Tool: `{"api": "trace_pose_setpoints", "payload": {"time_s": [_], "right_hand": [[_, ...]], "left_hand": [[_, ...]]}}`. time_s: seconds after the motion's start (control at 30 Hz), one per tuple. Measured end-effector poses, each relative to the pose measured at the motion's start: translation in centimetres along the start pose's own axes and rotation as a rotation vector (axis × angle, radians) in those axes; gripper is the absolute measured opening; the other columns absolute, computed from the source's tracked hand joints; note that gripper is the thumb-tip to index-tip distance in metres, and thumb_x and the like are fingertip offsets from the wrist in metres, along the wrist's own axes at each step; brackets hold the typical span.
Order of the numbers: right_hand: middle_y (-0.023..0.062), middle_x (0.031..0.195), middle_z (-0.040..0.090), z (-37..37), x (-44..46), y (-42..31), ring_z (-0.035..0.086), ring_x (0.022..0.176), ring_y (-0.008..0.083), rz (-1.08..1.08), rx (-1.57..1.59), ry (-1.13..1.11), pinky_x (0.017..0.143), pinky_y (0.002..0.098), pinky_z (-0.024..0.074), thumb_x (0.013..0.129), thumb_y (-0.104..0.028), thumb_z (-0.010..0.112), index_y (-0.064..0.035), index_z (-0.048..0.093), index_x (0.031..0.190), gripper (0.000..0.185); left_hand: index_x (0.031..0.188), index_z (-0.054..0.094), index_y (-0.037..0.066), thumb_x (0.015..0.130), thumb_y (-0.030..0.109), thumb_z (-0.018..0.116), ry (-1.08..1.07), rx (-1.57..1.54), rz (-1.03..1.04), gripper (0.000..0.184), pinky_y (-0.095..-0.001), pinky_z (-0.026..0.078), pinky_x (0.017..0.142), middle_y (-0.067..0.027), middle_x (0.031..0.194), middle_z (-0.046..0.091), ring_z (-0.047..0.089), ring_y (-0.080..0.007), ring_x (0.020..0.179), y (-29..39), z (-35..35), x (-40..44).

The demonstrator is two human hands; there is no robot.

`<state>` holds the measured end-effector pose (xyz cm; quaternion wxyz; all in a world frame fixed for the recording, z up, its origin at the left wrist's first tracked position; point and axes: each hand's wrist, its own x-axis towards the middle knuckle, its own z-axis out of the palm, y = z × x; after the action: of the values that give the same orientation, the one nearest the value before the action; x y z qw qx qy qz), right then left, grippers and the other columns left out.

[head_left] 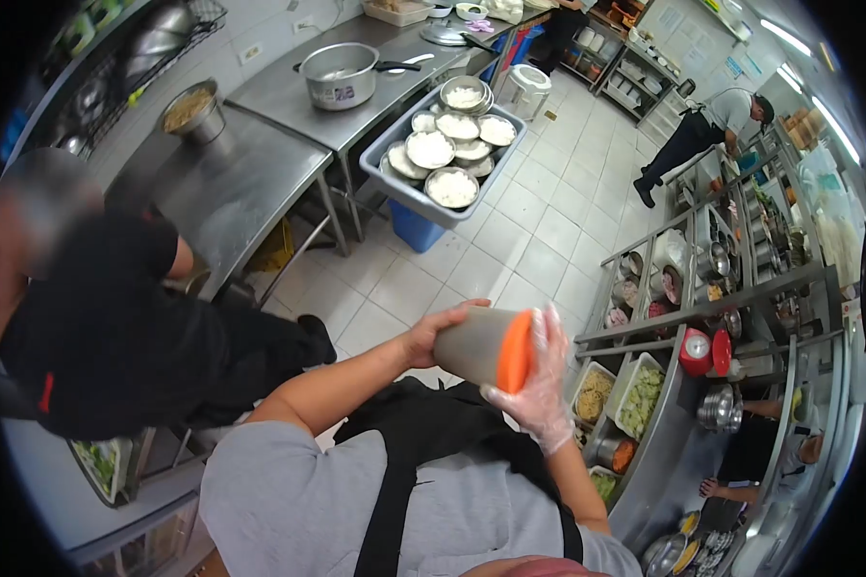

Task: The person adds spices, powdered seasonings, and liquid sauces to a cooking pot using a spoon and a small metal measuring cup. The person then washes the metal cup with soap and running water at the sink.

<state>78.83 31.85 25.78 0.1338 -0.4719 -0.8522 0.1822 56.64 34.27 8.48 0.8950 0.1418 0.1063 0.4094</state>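
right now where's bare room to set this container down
For the container: the nearer steel table, between the metal pan and the co-worker's arm; also the next table, left of the pot. Crowded: the grey tub, packed with bowls, and the right-hand counter, lined with food pans.

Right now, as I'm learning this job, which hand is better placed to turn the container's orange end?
Probably the right hand: gloved, it touches the orange end, while the left hand holds the grey body.
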Motion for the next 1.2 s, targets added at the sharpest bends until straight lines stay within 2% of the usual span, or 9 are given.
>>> {"api": "trace_pose_setpoints", "payload": {"time_s": [0.2,0.33,0.43,0.67,0.8,0.87,0.97,1.03,1.2], "right_hand": [[0.0267,0.173,0.028,-3.8,11.4,14.5,0.029,0.158,0.0502,-0.002,0.209,0.242,0.127,0.0629,0.0301,0.063,-0.058,0.094,-0.0089,0.027,0.174,0.139],[0.0245,0.172,0.029,-8.3,23.5,22.8,0.029,0.16,0.0438,0.08,0.583,0.088,0.131,0.0556,0.0276,0.059,-0.054,0.094,-0.0066,0.027,0.174,0.142],[0.026,0.173,0.03,-11.2,33.5,27.2,0.027,0.162,0.0428,-0.054,0.601,-0.097,0.133,0.0537,0.0259,0.057,-0.051,0.095,-0.0049,0.028,0.174,0.142],[0.0277,0.172,0.031,-10.1,54.1,28.0,0.028,0.162,0.0462,-0.407,0.634,-0.434,0.134,0.0523,0.0241,0.054,-0.051,0.095,0.0008,0.03,0.171,0.144],[0.025,0.167,0.036,-3.9,62.7,29.4,0.036,0.158,0.0398,-0.45,0.778,-0.516,0.131,0.0497,0.0295,0.057,-0.054,0.097,0.0022,0.029,0.171,0.144],[0.0203,0.162,0.04,-2.6,65.6,28.7,0.045,0.15,0.0358,-0.144,0.913,-0.592,0.126,0.0486,0.0379,0.055,-0.055,0.099,0.0034,0.029,0.17,0.146],[0.0168,0.154,0.048,-6.4,72.6,32.2,0.052,0.143,0.0328,-0.052,0.931,-0.633,0.12,0.0476,0.0464,0.056,-0.041,0.096,0.0035,0.022,0.171,0.143],[0.0156,0.153,0.05,-7.2,73.0,29.9,0.054,0.143,0.0323,-0.026,0.95,-0.597,0.119,0.0473,0.0477,0.055,-0.035,0.094,0.0014,0.018,0.173,0.145],[0.0148,0.155,0.049,-8.0,79.8,28.7,0.056,0.141,0.0319,-0.05,0.951,-0.763,0.119,0.0446,0.0484,0.051,-0.037,0.093,-0.0004,0.019,0.174,0.148]], "left_hand": [[0.169,0.032,0.015,0.102,0.052,0.07,0.037,0.152,0.084,0.085,-0.045,0.043,0.122,-0.0116,0.149,0.053,0.053,-0.0272,0.142,8.5,1.1,17.5],[0.172,0.026,0.013,0.102,0.05,0.069,0.189,0.17,0.255,0.09,-0.0452,0.039,0.125,-0.013,0.157,0.049,0.049,-0.0282,0.147,13.9,1.2,26.7],[0.175,0.021,0.013,0.102,0.049,0.069,0.337,0.144,0.413,0.095,-0.046,0.036,0.128,-0.0144,0.163,0.045,0.045,-0.0296,0.151,17.8,1.6,29.9],[0.175,0.017,0.011,0.099,0.043,0.073,0.499,0.112,0.833,0.099,-0.0446,0.034,0.128,-0.0156,0.165,0.042,0.043,-0.0296,0.153,26.8,0.7,31.8],[0.172,0.024,0.01,0.1,0.037,0.071,0.683,0.021,0.918,0.091,-0.0471,0.039,0.126,-0.0143,0.16,0.049,0.049,-0.0308,0.148,31.4,-5.5,34.5],[0.17,0.029,0.007,0.101,0.036,0.069,0.769,-0.086,0.95,0.085,-0.0448,0.039,0.126,-0.0147,0.157,0.051,0.051,-0.03,0.146,33.2,-8.7,36.6],[0.169,0.034,0.005,0.103,0.04,0.07,0.813,0.014,0.911,0.083,-0.042,0.036,0.126,-0.0148,0.158,0.051,0.049,-0.0269,0.147,38.5,-11.2,45.6],[0.17,0.033,0.003,0.103,0.044,0.071,0.841,0.107,0.91,0.087,-0.0414,0.034,0.127,-0.0148,0.16,0.05,0.046,-0.0263,0.15,40.1,-8.9,43.5],[0.17,0.029,-0.001,0.104,0.045,0.071,0.952,0.079,1.078,0.091,-0.0402,0.031,0.128,-0.0165,0.162,0.048,0.041,-0.0266,0.154,42.7,-7.9,46.9]]}}
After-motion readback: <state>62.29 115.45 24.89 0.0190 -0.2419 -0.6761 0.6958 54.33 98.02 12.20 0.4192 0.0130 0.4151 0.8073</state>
